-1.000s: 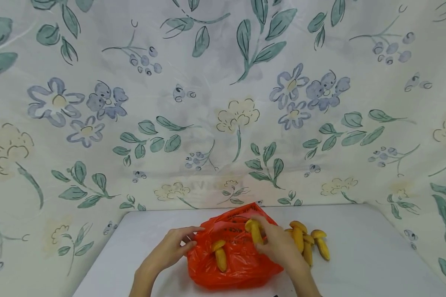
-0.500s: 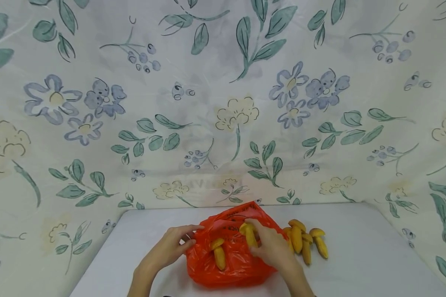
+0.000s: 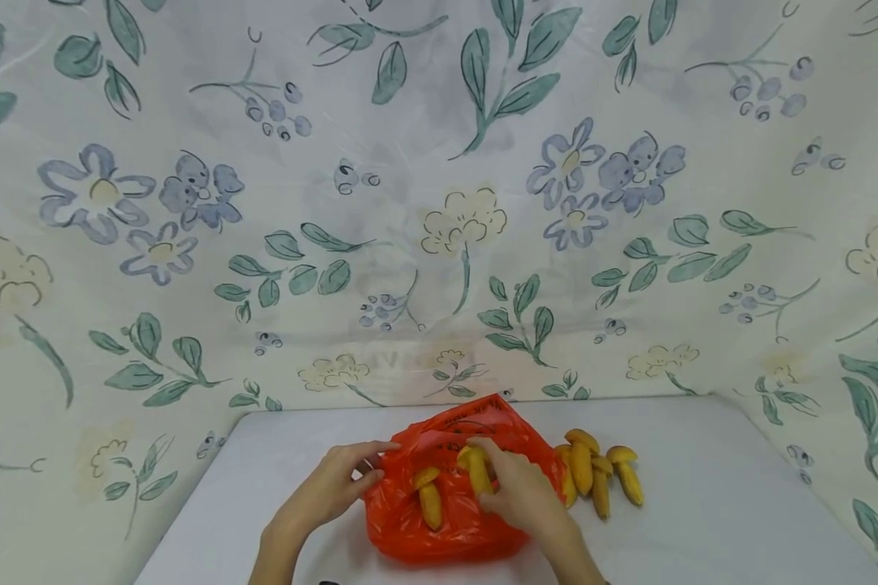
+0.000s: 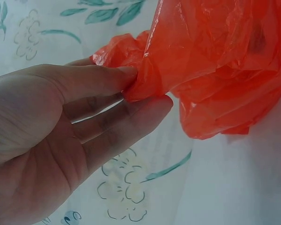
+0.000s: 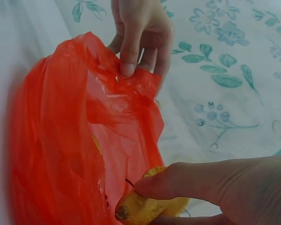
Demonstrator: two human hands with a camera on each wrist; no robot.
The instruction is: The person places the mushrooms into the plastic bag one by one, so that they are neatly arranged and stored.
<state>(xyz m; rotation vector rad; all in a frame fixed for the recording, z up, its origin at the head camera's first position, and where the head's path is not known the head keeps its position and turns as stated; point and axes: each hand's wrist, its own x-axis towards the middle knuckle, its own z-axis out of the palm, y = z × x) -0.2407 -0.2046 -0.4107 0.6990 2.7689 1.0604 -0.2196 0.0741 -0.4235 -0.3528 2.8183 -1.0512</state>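
Observation:
A red plastic bag (image 3: 454, 540) with dark print lies on the table, its mouth spread apart. My left hand (image 3: 336, 481) pinches the left edge of the bag between thumb and fingers; the left wrist view shows the gathered plastic (image 4: 147, 77) there. My right hand (image 3: 521, 491) holds a yellow mushroom (image 3: 477, 471) over the bag's mouth, thumb on its stem in the right wrist view. Another yellow mushroom (image 3: 430, 504) lies at the left part of the bag; whether inside or on top I cannot tell.
Several more yellow mushrooms (image 3: 581, 463) lie in a cluster right of the bag, close to my right hand, and one (image 3: 629, 478) sits slightly apart. The white table (image 3: 717, 487) meets a floral-patterned cloth (image 3: 439, 203) at its back edge.
My right hand has moved left with the mushroom, farther over the bag. The left hand keeps its hold on the bag's edge. The view has shifted slightly.

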